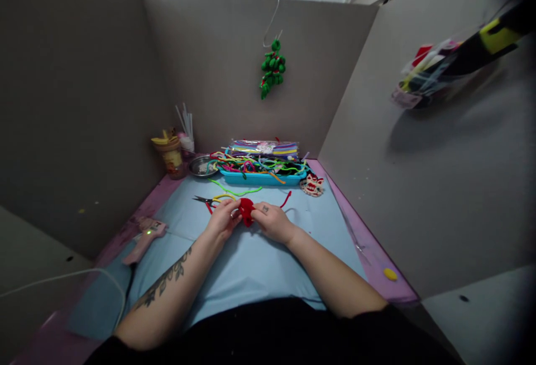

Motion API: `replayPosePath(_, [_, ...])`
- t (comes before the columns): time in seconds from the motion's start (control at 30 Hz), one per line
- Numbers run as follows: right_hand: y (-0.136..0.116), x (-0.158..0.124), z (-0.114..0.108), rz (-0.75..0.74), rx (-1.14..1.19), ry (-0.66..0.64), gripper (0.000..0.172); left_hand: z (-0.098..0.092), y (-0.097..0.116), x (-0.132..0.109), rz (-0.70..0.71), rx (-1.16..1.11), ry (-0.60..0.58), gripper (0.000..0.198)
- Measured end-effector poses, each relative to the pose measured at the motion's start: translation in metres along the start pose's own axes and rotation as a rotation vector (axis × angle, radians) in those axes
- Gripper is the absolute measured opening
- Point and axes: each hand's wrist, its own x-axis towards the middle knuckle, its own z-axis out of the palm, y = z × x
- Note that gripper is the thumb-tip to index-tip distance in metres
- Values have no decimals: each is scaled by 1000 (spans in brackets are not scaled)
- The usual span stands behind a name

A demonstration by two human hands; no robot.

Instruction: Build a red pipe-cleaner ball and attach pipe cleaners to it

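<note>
A small red fuzzy piece, like bent pipe cleaner (247, 212), is held between both hands above the blue cloth (259, 264). My left hand (225, 218) grips its left side, fingers closed on it. From the right, my right hand (272, 221) pinches it with thumb and fingers. One red end (286, 199) sticks out beyond the right hand. Just behind the left hand lie scissors with yellow handles (224, 197), their dark blades pointing left. A bright green pipe cleaner (238, 192) rests behind them.
A blue tray (263, 178) heaped with colourful pipe cleaners stands at the back. Left of it are a metal dish (202, 167) and a brown cup (171, 158). A pink glue gun (146, 239) lies at left. Tweezers (355, 236) and a yellow disc (390, 274) are at right.
</note>
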Motion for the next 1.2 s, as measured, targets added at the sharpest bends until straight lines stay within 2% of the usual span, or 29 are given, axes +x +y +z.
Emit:
replayPosePath(0.07, [2, 0, 3, 52, 66, 80, 13, -1, 2, 0, 33, -6, -10, 29])
replayPosePath(0.27, [6, 2, 1, 355, 228, 316, 7, -1, 2, -2, 143, 27, -71, 40])
replayPosePath(0.4, [-7, 9, -3, 357, 224, 429, 12, 1, -6, -3, 339, 144, -98, 40])
replayPosePath(0.53, [-16, 15, 1, 384, 168, 393, 16, 5, -12, -7, 486, 284, -150, 38])
replayPosePath(0.6, [-17, 15, 5, 409, 145, 355, 17, 6, -13, -8, 505, 342, -153, 45])
replayPosePath(0.73, [-15, 13, 8, 441, 109, 287, 15, 6, -17, -6, 444, 401, -153, 42])
replayPosePath(0.83, [-15, 12, 9, 458, 87, 254, 15, 6, -20, -3, 401, 361, -146, 34])
replayPosePath(0.93, [-17, 13, 10, 470, 80, 232, 15, 7, -22, -3, 361, 305, -89, 32])
replayPosePath(1.07, [-20, 14, 8, 474, 81, 208, 14, 9, -21, -4, 295, 262, -44, 33])
replayPosePath(1.2, [-22, 15, 6, 471, 51, 201, 14, 9, -19, -6, 291, 208, -6, 40])
